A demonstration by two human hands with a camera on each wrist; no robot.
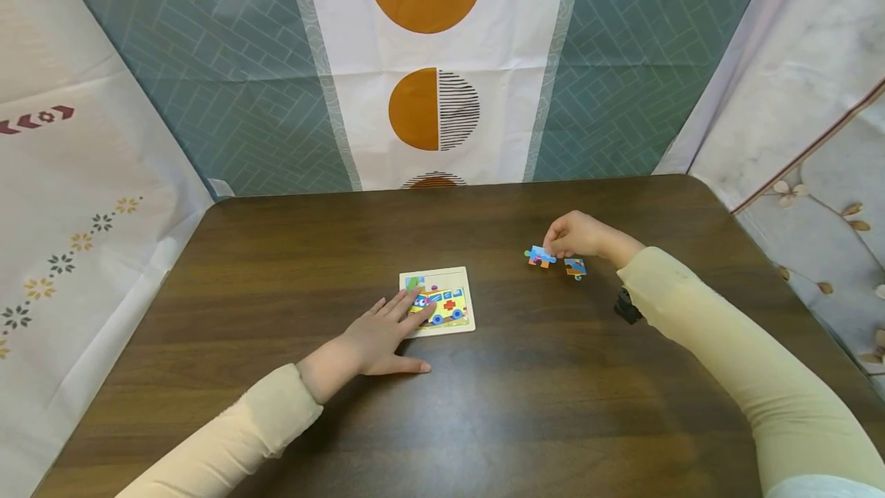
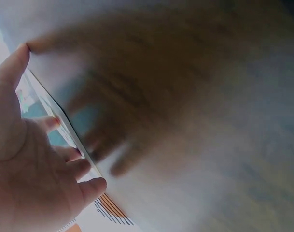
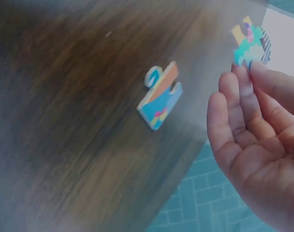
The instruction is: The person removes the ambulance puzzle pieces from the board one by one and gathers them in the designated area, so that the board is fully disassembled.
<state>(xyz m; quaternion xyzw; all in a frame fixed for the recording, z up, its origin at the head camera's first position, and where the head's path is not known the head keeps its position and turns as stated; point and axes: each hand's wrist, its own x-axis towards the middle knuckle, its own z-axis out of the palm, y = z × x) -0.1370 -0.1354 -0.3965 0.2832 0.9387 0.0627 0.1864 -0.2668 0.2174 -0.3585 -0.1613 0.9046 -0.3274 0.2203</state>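
Note:
A square jigsaw puzzle board (image 1: 452, 279) with a pale frame and a yellow ambulance picture lies near the middle of the table. Its upper part shows bare, pale backing. My left hand (image 1: 376, 336) rests on the board's left side with fingers spread and straight, thumb out on the wood. To the right, my right hand (image 1: 581, 237) pinches a blue jigsaw piece (image 3: 249, 46) between thumb and fingertips, a little above the table. Another jigsaw piece (image 3: 160, 99), blue and orange, lies on the table just below that hand.
The brown wooden table (image 1: 276, 252) reaches back to a patterned curtain (image 1: 276, 98). White cloths (image 1: 90, 198) hang at both sides. A small black object (image 1: 628, 307) shows at the right wrist.

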